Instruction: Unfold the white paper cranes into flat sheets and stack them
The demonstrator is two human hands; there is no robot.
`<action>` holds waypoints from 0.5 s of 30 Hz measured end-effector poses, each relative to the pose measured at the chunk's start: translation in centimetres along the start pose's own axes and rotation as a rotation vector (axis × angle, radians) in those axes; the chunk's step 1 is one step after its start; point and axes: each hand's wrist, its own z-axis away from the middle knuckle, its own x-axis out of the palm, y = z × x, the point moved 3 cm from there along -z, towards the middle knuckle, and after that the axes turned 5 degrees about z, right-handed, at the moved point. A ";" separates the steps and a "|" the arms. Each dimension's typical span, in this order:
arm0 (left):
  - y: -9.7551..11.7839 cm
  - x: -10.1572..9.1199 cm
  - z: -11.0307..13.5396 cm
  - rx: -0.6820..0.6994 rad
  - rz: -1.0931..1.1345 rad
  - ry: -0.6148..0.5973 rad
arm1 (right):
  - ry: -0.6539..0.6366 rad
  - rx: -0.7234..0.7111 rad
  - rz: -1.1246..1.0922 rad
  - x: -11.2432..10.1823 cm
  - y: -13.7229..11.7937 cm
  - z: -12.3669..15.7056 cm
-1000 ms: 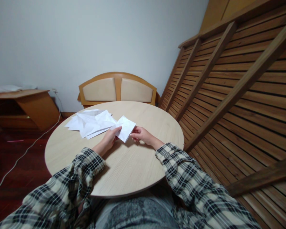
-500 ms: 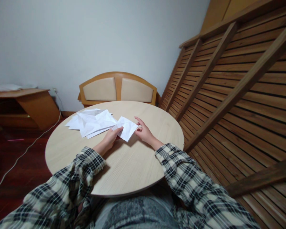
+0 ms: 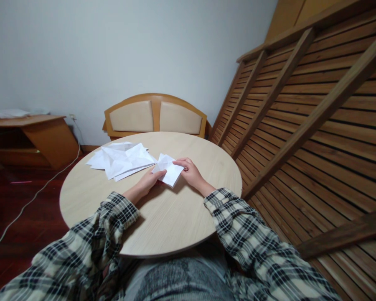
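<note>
A small folded white paper (image 3: pixel 171 170) lies on the round light-wood table (image 3: pixel 163 217), held between both hands. My left hand (image 3: pixel 150 182) pinches its left lower edge with closed fingers. My right hand (image 3: pixel 189 172) grips its right side, fingers curled over the top edge. Just left of the folded paper is a loose pile of creased white sheets (image 3: pixel 120 159) spread on the table.
An upholstered wooden chair back (image 3: pixel 155 115) stands behind the table. A slatted wooden frame (image 3: pixel 301 117) leans along the right. A low wooden cabinet (image 3: pixel 34 140) sits at the left wall, with a white cable (image 3: pixel 34 200) trailing over the dark floor.
My right hand, which had let go and opened beside the paper half a second ago, has closed on its right edge again. The paper has shifted slightly right.
</note>
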 end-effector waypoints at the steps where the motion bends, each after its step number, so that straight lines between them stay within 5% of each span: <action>1: 0.0 0.1 0.1 -0.003 0.014 -0.014 | -0.002 0.011 0.006 0.0 0.0 0.0; 9: 0.4 0.0 0.1 -0.001 0.048 -0.075 | 0.029 0.027 0.009 -0.4 0.2 -0.3; 15: 1.8 0.1 0.3 -0.142 0.260 -0.059 | 0.052 -0.002 -0.029 -0.5 0.1 -0.2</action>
